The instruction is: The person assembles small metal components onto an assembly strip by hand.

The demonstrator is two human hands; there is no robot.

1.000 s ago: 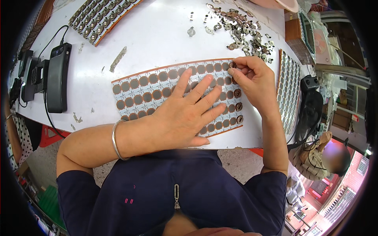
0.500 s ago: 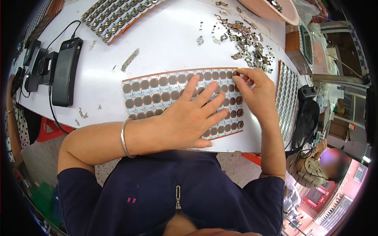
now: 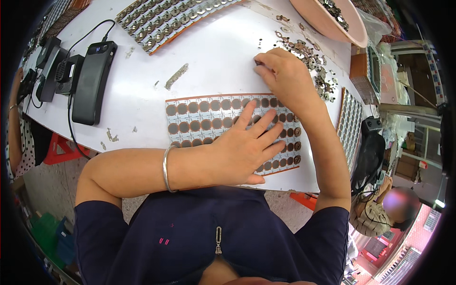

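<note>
My left hand (image 3: 242,147) lies flat with its fingers spread on a sheet of small circuit boards (image 3: 192,126), which carries rows of round grey pads. Along the right edge of that sheet, several pads are topped by small round metal clips (image 3: 297,146). Beyond the sheet's far edge, my right hand (image 3: 287,76) pinches a small dark metal clip (image 3: 258,62) between thumb and forefinger, just above the white table. Its details are mostly covered by the fingertips. To the right of this hand, loose metal clips (image 3: 324,78) lie in a scattered pile.
A pink basin (image 3: 354,31) holding metal parts stands at the far right. Another board sheet (image 3: 164,21) with metal pieces lies at the far left, and a further sheet (image 3: 349,126) at the right. A black power bank (image 3: 95,83) with cables sits left. Another person (image 3: 375,213) is at right.
My right hand has left the sheet's far right corner and moved away and to the left, over the table. My left hand stays spread on the sheet. The whole view has shifted slightly.
</note>
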